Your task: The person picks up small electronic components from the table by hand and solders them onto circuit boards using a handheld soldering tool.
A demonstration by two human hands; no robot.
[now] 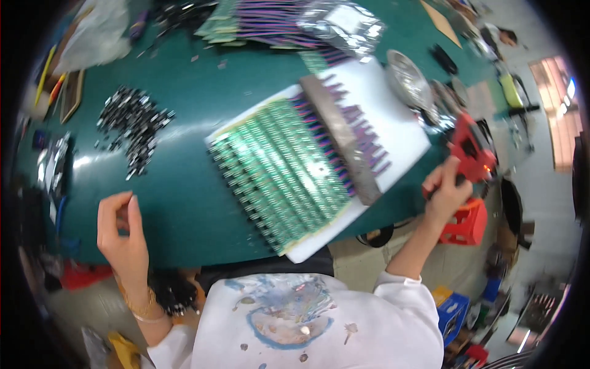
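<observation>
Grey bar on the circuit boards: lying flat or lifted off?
Lying flat. The grey bar rests across the row of green circuit boards on the white sheet; neither hand touches it.

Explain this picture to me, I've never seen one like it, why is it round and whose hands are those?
It comes from a wide fisheye camera worn on a person's head, looking down, so edges bend. The hands are the wearer's own. The left hand hovers over the green table, fingers curled, holding nothing that shows. The right hand grips a red tool at the table's edge. Between them lies a white board carrying rows of green circuit strips under a grey bar. A pile of small black parts sits further left, with more strips at the back.
</observation>
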